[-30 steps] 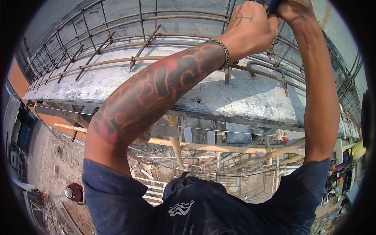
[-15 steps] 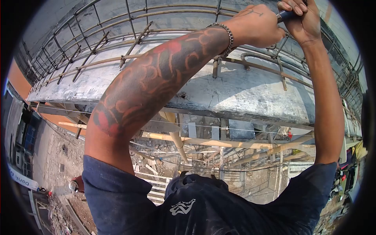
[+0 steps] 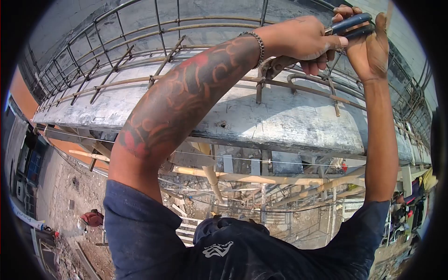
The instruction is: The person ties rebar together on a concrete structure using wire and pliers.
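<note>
A pair of pliers (image 3: 353, 22) with dark blue handles lies across my right hand (image 3: 371, 53). The fingers curl over one handle, the thumb stands up beside it, and the handles are slightly apart. My left hand (image 3: 301, 39), at the end of a tattooed forearm with a chain bracelet (image 3: 260, 46), is closed against the jaw end. Its fingers curl downward and hide the jaws, so what it grips cannot be made out. Just below both hands run the steel rebars (image 3: 308, 88) of a tied cage.
The rebar cage (image 3: 107, 46) curves along a grey formwork board (image 3: 280, 114). A taut string (image 3: 252, 157) crosses below its edge. Bamboo poles (image 3: 252, 178) and rubble lie far beneath. A person (image 3: 92, 218) is on the ground at lower left.
Both hands have shifted slightly down in view. My right hand has loosened and turned, showing the pliers' handles apart. My left hand has rotated, and its thumb and fingertips now show.
</note>
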Available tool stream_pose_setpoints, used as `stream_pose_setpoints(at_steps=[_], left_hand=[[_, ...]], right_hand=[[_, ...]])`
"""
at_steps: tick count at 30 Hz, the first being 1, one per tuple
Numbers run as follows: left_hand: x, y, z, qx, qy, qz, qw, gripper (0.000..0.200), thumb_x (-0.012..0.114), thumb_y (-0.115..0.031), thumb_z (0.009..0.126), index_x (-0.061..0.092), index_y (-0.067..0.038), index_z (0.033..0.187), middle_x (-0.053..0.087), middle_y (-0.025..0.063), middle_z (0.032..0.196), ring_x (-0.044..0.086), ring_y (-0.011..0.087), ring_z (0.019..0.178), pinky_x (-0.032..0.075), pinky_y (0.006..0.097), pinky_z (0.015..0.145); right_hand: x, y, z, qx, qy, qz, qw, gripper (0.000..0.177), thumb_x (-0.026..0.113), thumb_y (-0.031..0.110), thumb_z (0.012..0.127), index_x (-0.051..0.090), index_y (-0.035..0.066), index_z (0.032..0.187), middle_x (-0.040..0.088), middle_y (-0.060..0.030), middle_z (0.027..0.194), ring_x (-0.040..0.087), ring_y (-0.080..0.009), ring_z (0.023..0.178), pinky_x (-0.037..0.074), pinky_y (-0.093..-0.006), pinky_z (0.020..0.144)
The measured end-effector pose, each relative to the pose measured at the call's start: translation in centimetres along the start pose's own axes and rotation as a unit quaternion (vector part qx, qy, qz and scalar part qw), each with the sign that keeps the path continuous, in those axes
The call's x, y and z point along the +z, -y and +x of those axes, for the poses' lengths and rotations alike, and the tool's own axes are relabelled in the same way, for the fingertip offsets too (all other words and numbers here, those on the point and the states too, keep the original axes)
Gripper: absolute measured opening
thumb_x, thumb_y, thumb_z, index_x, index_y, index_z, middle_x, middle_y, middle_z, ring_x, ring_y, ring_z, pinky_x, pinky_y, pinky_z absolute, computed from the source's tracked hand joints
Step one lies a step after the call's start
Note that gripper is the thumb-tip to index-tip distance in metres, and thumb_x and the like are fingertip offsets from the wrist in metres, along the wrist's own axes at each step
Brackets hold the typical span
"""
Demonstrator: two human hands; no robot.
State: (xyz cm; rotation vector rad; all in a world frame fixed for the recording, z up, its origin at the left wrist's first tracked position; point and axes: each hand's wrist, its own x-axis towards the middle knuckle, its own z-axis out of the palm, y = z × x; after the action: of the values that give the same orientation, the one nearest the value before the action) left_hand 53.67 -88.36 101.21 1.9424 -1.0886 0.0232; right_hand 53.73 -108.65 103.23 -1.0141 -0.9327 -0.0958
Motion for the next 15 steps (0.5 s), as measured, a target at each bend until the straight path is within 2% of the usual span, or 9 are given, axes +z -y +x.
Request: stream_pose_setpoints(at_steps=[1,2,4,5,6,8,9,11,15], left_hand=[[-0.8,-0.7,-0.8,0.017,0.025,-0.024,0.999,0.054,0.04,-0.038,0.103,0.062,0.011,0.099,0.068,0.0198,0.081,0.071,0.0213,0.077,0.06,0.0321,0.074],[-1.4,-0.2,-0.8,0.021,0.027,-0.022,0.999,0.054,0.04,-0.038,0.103,0.062,0.011,0.099,0.068,0.0198,0.081,0.071,0.0213,0.077,0.06,0.0321,0.074],[-2.6,0.9,-0.6,0.017,0.095,-0.245,0.965,0.052,0.045,-0.051,0.099,0.056,-0.001,0.11,0.063,0.0127,0.085,0.066,0.0199,0.069,0.059,0.033,0.063],[-2.8,1.1,-0.9,0.019,0.054,-0.224,0.973,0.052,0.047,-0.049,0.099,0.054,0.001,0.109,0.062,0.0145,0.083,0.066,0.0208,0.071,0.059,0.0353,0.065],[-3.2,1.1,-1.4,0.021,0.053,-0.224,0.973,0.052,0.047,-0.049,0.099,0.054,0.001,0.109,0.062,0.0145,0.083,0.066,0.0208,0.071,0.059,0.0353,0.065],[-3.7,1.1,-2.5,0.041,0.072,-0.278,0.957,0.051,0.048,-0.049,0.099,0.054,0.001,0.11,0.062,0.0179,0.091,0.066,0.0224,0.086,0.058,0.0373,0.077],[-3.3,1.3,-2.8,0.072,0.008,-0.243,0.967,0.051,0.042,-0.038,0.103,0.059,0.01,0.104,0.067,0.0195,0.086,0.071,0.0234,0.077,0.06,0.0315,0.073],[-3.1,1.9,-2.1,0.082,0.003,-0.246,0.966,0.05,0.042,-0.038,0.103,0.058,0.009,0.104,0.067,0.0192,0.086,0.071,0.0235,0.076,0.06,0.0316,0.072],[-2.7,1.9,-1.0,0.094,-0.01,-0.231,0.968,0.047,0.042,-0.038,0.103,0.057,0.006,0.097,0.065,0.0148,0.081,0.069,0.0209,0.07,0.06,0.0311,0.069]], right_hand=[[-1.0,0.4,1.2,0.031,0.081,0.014,0.996,0.049,0.06,0.036,0.095,0.046,-0.004,0.12,0.054,-0.0178,0.116,0.052,-0.031,0.113,0.041,-0.036,0.106],[6.8,-1.4,0.8,-0.083,-0.115,-0.13,0.981,0.028,0.046,0.035,0.102,0.059,0.011,0.097,0.061,-0.0044,0.078,0.061,-0.0167,0.07,0.053,-0.0348,0.067],[5.5,-2.0,3.2,-0.083,-0.017,-0.123,0.989,0.031,0.047,0.037,0.101,0.059,0.009,0.103,0.065,-0.0114,0.092,0.065,-0.0236,0.083,0.057,-0.0392,0.076],[5.4,-2.4,3.9,-0.084,-0.004,-0.094,0.992,0.032,0.049,0.038,0.1,0.058,0.008,0.106,0.065,-0.0097,0.092,0.066,-0.0233,0.083,0.058,-0.0394,0.076],[6.4,-2.6,4.7,-0.085,-0.023,-0.089,0.992,0.034,0.048,0.039,0.1,0.057,0.008,0.108,0.065,-0.0108,0.093,0.066,-0.024,0.085,0.058,-0.0396,0.076],[7.9,-3.2,3.7,-0.048,0.006,-0.036,0.998,0.036,0.047,0.041,0.1,0.056,0.007,0.111,0.064,-0.012,0.093,0.066,-0.0243,0.085,0.058,-0.0393,0.076],[8.0,-3.3,4.0,-0.048,0.008,-0.036,0.998,0.036,0.047,0.041,0.1,0.056,0.007,0.111,0.064,-0.012,0.093,0.066,-0.0243,0.085,0.058,-0.0393,0.076],[8.0,-3.5,4.9,-0.08,-0.083,-0.094,0.989,0.041,0.045,0.043,0.1,0.054,0.005,0.115,0.063,-0.0124,0.092,0.066,-0.0247,0.084,0.059,-0.0388,0.076],[7.6,-3.1,5.2,-0.072,-0.1,-0.083,0.989,0.047,0.043,0.045,0.1,0.051,0.003,0.121,0.061,-0.0108,0.092,0.064,-0.0245,0.081,0.059,-0.0386,0.074]])
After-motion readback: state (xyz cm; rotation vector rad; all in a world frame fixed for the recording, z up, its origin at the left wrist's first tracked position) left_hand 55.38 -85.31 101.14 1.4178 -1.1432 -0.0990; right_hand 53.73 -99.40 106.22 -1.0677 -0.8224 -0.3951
